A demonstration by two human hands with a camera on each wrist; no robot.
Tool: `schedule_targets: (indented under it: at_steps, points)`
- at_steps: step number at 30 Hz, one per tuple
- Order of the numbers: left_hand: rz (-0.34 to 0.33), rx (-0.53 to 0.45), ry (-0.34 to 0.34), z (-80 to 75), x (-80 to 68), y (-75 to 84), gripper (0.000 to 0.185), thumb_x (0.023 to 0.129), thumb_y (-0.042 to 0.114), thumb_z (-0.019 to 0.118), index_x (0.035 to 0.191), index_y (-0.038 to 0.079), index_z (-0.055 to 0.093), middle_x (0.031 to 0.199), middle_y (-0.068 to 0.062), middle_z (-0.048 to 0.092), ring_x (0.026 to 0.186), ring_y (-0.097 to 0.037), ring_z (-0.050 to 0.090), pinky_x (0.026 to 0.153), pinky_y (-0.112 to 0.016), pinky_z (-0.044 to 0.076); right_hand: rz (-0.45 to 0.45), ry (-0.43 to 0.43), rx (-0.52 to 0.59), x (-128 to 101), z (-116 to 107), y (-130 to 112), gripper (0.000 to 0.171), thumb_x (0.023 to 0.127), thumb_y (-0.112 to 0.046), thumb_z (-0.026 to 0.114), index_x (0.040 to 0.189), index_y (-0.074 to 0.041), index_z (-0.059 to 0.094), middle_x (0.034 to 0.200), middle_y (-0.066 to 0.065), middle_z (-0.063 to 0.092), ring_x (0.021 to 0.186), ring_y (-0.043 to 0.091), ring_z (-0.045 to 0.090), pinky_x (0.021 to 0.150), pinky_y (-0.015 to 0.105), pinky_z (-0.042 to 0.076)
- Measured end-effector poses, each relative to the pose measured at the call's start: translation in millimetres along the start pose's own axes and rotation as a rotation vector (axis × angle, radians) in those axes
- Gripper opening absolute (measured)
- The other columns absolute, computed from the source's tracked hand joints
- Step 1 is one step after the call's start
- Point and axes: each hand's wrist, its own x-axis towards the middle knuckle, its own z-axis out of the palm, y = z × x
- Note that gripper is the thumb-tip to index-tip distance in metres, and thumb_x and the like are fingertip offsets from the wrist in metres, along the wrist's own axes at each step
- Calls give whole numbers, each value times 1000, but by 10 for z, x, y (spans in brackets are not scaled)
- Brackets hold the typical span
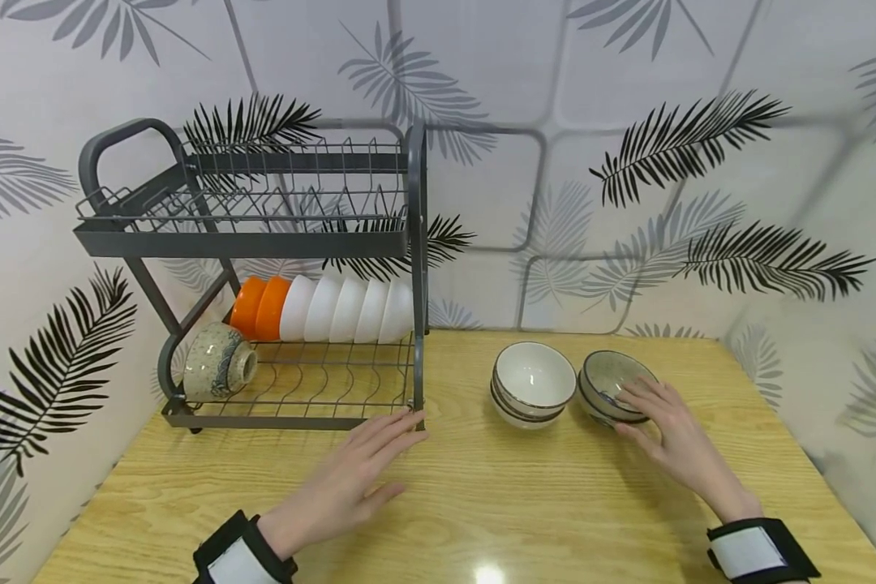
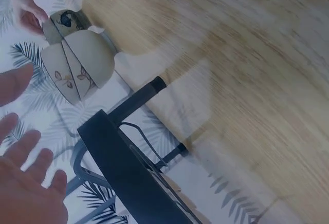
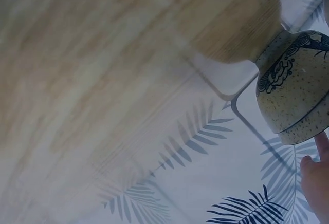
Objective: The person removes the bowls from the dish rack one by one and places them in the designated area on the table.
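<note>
My right hand point(image 1: 667, 430) is at the right-hand stack of speckled grey bowls point(image 1: 616, 369), its fingers reaching over the top bowl's rim with the thumb low at the near side. In the right wrist view a fingertip meets the rim of the speckled bowl point(image 3: 293, 95), which bears a dark blue pattern. To its left stands a stack of white bowls point(image 1: 534, 373) with dark rims. My left hand point(image 1: 350, 478) holds nothing; its fingers are extended by the front right corner of the dark dish rack point(image 1: 263, 422). The left wrist view shows its spread fingers point(image 2: 23, 147).
On the rack's lower tier, two orange bowls point(image 1: 259, 308) and several white bowls point(image 1: 346, 308) stand on edge in a row. A patterned speckled bowl point(image 1: 208, 365) lies sideways at that tier's left. The wire upper tier point(image 1: 263, 207) overhangs them. Behind the wooden table point(image 1: 445, 519) rises a leaf-patterned wall.
</note>
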Motion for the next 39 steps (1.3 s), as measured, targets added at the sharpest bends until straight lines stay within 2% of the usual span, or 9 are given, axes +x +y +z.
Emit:
schedule_targets:
  at_steps: [3,10,16,19,21,24,28,31,39]
  points:
    - [-48,-3,34,-25,-10,-33,72,86,18,79,150,16,45,160,-8,41,149,-32,37,120,-54,35,-3,6,-2,-18,-16,-31,54,76,-12,82,125,2,66,132,27,63,134,47,48,130,27,8]
    - [-187,-67,101,-75,-54,-124,70,86,13,79,148,12,47,161,-10,40,148,-38,36,116,-64,34,33,-24,41,-67,-49,-104,57,79,-14,81,132,0,62,141,29,56,148,43,36,131,38,9]
    - [-234,-45,231,-114,-77,-243,69,83,8,80,145,7,49,155,-18,45,145,-44,38,112,-69,36,33,-19,65,-86,-54,-148,58,80,-14,80,134,-3,60,142,30,54,151,39,31,129,24,6]
    - [-260,-35,303,-143,-85,-310,69,82,5,81,143,3,50,154,-21,46,143,-46,38,111,-71,34,40,-27,92,-87,-63,-179,58,82,-13,80,135,-3,60,143,31,53,155,30,26,129,23,5]
    - [-273,-39,348,-173,-92,-355,68,81,4,80,142,1,51,153,-23,45,143,-48,38,112,-71,33,54,-33,114,-88,-72,-203,57,83,-13,79,136,-2,59,144,31,52,156,24,22,130,28,7]
    - [-305,-54,405,-222,-115,-426,68,81,0,80,142,1,50,154,-23,45,143,-49,36,111,-72,31,79,-43,135,-87,-87,-240,56,84,-13,78,136,-2,59,146,31,50,157,23,21,129,49,17]
    - [-350,-78,471,-295,-155,-526,69,80,-3,79,142,1,51,153,-25,44,144,-50,33,111,-74,28,101,-52,161,-87,-95,-278,55,84,-12,78,134,0,59,145,33,50,155,30,25,113,73,27]
    - [-389,-95,507,-353,-191,-594,68,81,-3,79,142,1,50,154,-26,42,146,-51,30,112,-76,24,112,-58,183,-95,-95,-293,54,85,-11,78,135,0,59,146,33,49,155,27,24,111,75,26]
    - [-472,-118,585,-475,-293,-745,65,84,-2,76,143,-1,48,157,-29,36,148,-54,22,116,-76,17,135,-80,211,-107,-97,-319,54,86,-12,77,136,-2,58,149,31,47,153,-1,12,118,70,23]
